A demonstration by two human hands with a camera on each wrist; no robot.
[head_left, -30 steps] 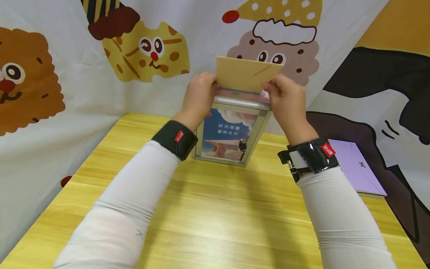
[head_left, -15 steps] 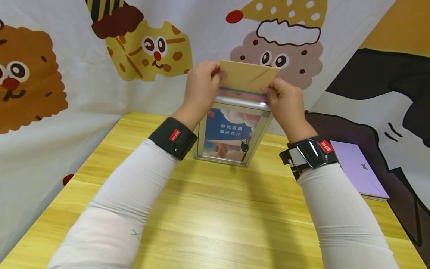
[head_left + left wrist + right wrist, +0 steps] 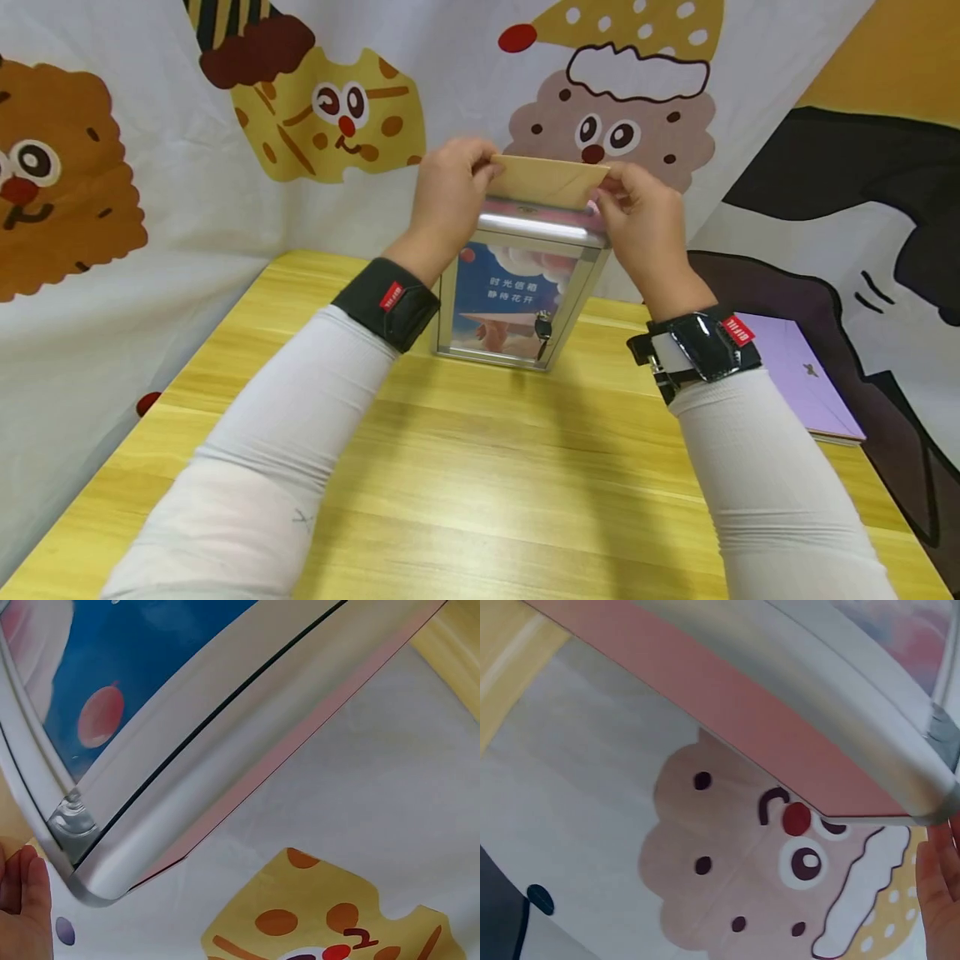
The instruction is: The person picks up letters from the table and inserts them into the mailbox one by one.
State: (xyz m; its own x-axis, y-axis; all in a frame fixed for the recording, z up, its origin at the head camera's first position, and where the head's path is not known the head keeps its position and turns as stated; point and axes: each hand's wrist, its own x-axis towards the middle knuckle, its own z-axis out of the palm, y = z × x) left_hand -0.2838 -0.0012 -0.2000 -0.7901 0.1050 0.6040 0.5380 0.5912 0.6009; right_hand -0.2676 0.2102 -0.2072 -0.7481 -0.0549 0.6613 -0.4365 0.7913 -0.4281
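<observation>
A tan envelope stands upright in the top of a silver-framed letter box, its lower part hidden inside. My left hand pinches the envelope's upper left corner, and my right hand pinches the opposite corner. The box has a pink top, a blue picture with white lettering on its front, and a small lock with keys. In the left wrist view, the box's metal edge crosses the frame above the left fingers. The right fingers show beside the box's corner in the right wrist view.
Under the box is a yellow wood-grain table. A purple envelope lies on a small stack at the table's right side, partly behind the right wrist. A white cloth with cartoon biscuits hangs close behind the box.
The tan envelope has sunk lower into the letter box, so less of it shows. First the left hand, then the right, shifted its pinch up toward the envelope's top corners.
</observation>
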